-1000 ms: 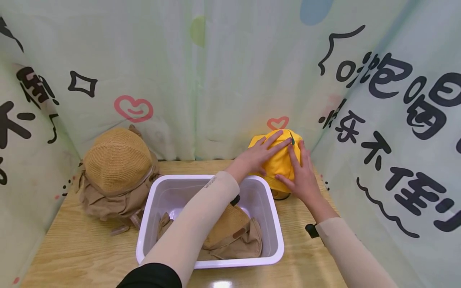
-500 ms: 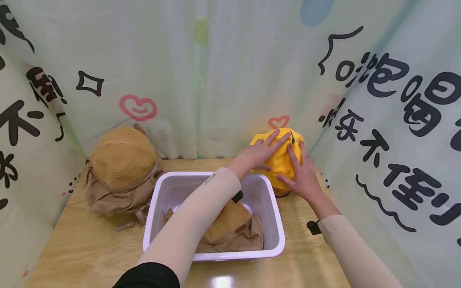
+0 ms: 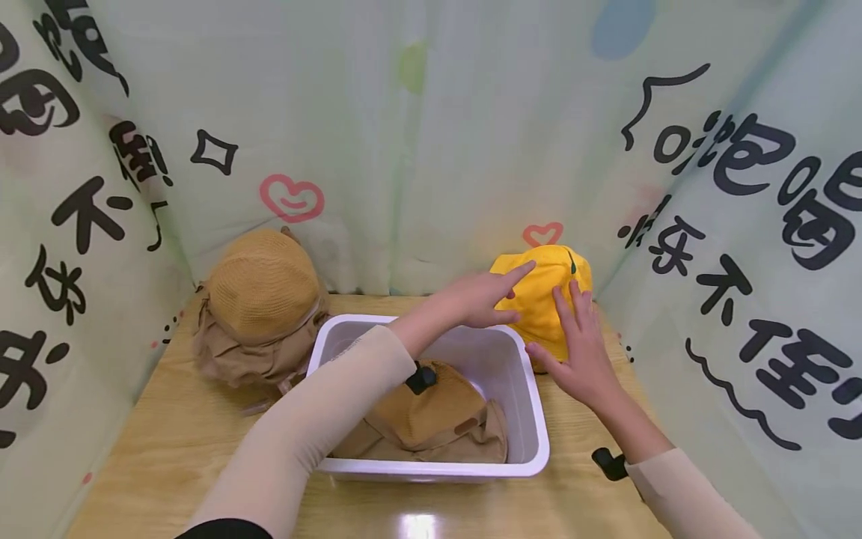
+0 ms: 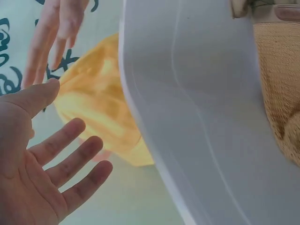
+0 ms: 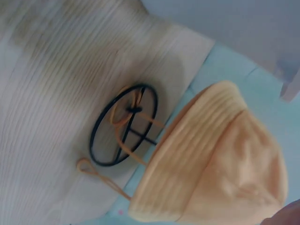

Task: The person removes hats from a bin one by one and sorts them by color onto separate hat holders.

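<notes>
A yellow bucket hat (image 3: 542, 299) sits at the table's back right; the right wrist view shows it on a black wire stand (image 5: 96, 143) with its cords hanging. My left hand (image 3: 481, 299) hovers over the bin's back right corner, fingers spread, apart from the hat in the left wrist view. Just right of the hat is my right hand (image 3: 582, 359), its fingers straight and spread; whether a fingertip touches the hat I cannot tell. Inside the white bin (image 3: 539, 449) lies a brown cloth hat with a woven crown (image 3: 438, 412), partly hidden by my left arm.
Another woven-crowned hat (image 3: 263, 284) with a brown cloth brim stands at the back left, close to the bin. A printed curtain (image 3: 458, 150) encloses the wooden table (image 3: 579, 494) at the back and both sides.
Both hands have drawn back from the yellow hat, the left one further, toward the bin. The hat stays on its stand. The head view has shifted slightly left.
</notes>
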Available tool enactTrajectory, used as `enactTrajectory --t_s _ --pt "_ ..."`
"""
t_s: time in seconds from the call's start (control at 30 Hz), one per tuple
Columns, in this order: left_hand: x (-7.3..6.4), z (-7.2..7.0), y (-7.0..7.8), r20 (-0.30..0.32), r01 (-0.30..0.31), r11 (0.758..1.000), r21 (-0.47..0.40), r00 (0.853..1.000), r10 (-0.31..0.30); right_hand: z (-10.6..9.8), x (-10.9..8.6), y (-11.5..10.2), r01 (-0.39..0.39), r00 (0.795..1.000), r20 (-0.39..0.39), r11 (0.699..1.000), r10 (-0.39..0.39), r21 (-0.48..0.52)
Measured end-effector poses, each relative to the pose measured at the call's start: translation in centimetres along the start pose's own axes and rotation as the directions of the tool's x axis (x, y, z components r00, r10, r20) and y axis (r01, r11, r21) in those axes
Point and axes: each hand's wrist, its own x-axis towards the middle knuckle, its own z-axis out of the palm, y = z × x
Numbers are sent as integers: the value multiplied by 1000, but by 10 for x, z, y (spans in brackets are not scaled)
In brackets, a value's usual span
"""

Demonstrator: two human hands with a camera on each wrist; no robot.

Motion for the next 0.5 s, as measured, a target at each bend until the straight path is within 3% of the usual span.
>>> enactTrajectory --t_s 0.13,0.37,0.5 --pt "-17 -4 1 -13 -26 1000 12 1000 26 -2 -12 -16 4 999 49 999 -7 49" --pt "-53 -14 -6 -44 -64 994 -84 997 61 3 -25 -39 28 989 145 998 -36 53" --pt "-73 -16 -12 -44 -50 992 -115 998 46 7 -32 -49 39 984 171 997 -49 62"
